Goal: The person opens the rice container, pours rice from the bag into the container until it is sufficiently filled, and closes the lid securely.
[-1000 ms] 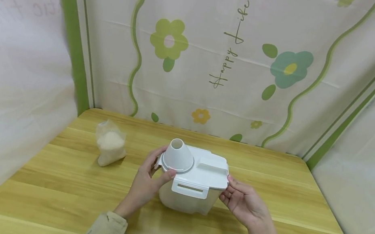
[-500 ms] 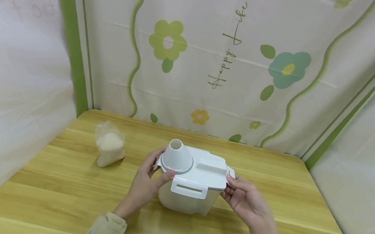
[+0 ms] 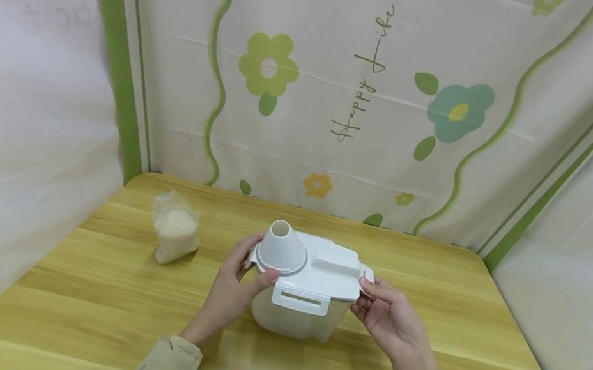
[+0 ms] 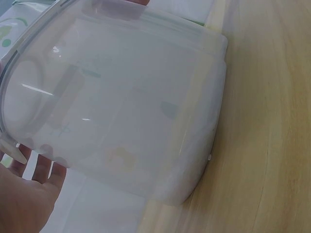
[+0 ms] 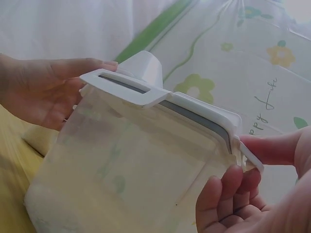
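A translucent storage container (image 3: 289, 320) stands on the table, its white lid (image 3: 330, 284) on top. A white cone-shaped cup (image 3: 282, 246) rises from the lid's left end. The front latch (image 3: 300, 299) sticks out from the side. My left hand (image 3: 231, 288) grips the container's left end, thumb beside the cone and fingers round the far side. At the opposite end, my right hand (image 3: 391, 323) pinches the right-end latch (image 5: 251, 156) between thumb and fingers. That latch is tilted outward from the lid's edge.
A clear bag (image 3: 175, 230) of pale grains stands at the left, toward the back of the wooden table (image 3: 99, 290). Patterned white curtains (image 3: 307, 115) enclose the table at the back and both sides.
The right-end latch has swung up and outward in my right hand, coming into sight beyond the lid. My left hand keeps its grip, and the container stays in place.
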Available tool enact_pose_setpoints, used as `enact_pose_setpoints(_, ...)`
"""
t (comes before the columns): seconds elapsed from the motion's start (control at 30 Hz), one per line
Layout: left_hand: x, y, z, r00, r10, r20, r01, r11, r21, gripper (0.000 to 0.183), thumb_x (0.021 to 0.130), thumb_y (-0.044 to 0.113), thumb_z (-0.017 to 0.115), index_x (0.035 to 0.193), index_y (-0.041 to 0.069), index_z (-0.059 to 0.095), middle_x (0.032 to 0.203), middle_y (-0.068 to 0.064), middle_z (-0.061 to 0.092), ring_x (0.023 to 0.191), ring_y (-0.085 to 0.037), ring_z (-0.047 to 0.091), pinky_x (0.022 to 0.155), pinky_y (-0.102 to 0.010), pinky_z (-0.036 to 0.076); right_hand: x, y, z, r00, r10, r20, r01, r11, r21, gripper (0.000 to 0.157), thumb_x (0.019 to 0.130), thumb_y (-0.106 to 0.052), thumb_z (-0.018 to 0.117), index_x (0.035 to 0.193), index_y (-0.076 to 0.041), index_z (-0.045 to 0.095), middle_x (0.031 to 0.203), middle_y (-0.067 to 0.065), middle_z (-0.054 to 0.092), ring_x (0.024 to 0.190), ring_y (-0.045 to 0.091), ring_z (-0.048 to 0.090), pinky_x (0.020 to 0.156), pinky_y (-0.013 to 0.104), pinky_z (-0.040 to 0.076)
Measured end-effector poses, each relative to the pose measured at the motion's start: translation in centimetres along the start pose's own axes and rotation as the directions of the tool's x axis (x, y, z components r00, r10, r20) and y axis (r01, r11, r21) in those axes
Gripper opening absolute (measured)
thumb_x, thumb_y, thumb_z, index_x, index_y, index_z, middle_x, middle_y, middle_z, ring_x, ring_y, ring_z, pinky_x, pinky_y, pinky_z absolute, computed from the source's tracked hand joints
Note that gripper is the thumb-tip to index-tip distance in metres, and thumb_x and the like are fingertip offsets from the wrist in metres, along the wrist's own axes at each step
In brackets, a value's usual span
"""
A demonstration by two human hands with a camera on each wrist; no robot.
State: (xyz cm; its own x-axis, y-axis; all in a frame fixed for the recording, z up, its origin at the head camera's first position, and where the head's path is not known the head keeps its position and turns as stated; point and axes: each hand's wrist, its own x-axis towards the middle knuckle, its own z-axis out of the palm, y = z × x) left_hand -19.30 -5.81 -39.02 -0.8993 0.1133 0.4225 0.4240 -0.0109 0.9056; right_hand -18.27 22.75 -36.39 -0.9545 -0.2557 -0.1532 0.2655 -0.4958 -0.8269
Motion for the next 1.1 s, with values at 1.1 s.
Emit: enact_pose_setpoints(1.1,-0.4,-4.3,-2.2,0.950,-0.252,0.183,0.276,0.953,-0.124,0.120,0.076,0.019,0.088,0.157,0.003,0.000,0.161,-0.016,0.010,0.141,-0.029,0.030,0.112,-0.034,0.031,0.1,0.1,1.7,0.959,-0.178,-0.222,0.143,0.976,-0.165,0.013,0.091,0.007,0.054,0.087,-0.005,0.053,0.073,0.003,0.058,0.062,0.015,0.050,0.059,0.024,0.043)
